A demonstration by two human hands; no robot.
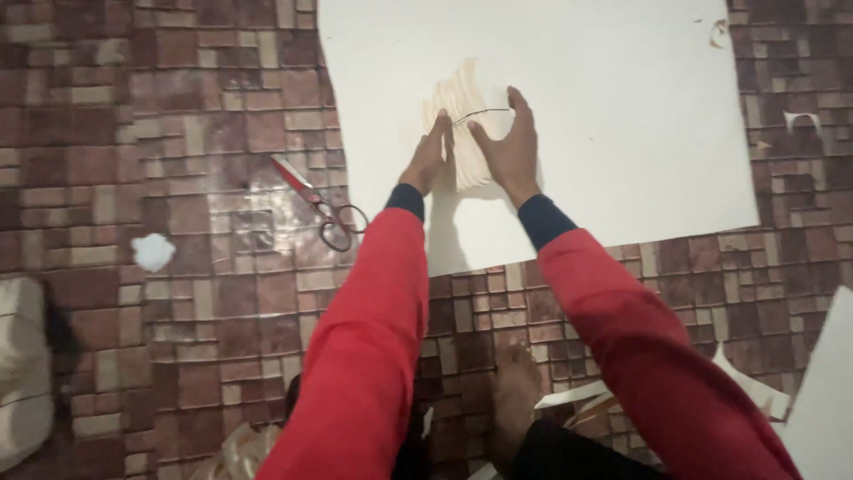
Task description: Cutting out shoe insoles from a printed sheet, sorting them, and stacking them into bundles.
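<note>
A large white sheet (pixel 622 151) lies flat on the brick-patterned floor. On it rests a cream folded-paper fan shape (pixel 462 107) with a thin dark thread or wire (pixel 484 112) across it. My left hand (pixel 430 156) presses on the fan's left side with fingers together. My right hand (pixel 510 147) lies flat on the fan's right side, fingers spread, thumb near the thread. Both arms wear red sleeves with dark cuffs.
Red-handled scissors (pixel 315 200) lie on the floor left of the sheet. A white crumpled scrap (pixel 153 252) sits further left. Paper offcuts (pixel 755 391) lie at lower right, another white sheet (pixel 831 400) at the right edge. A bare foot (pixel 515 396) shows below.
</note>
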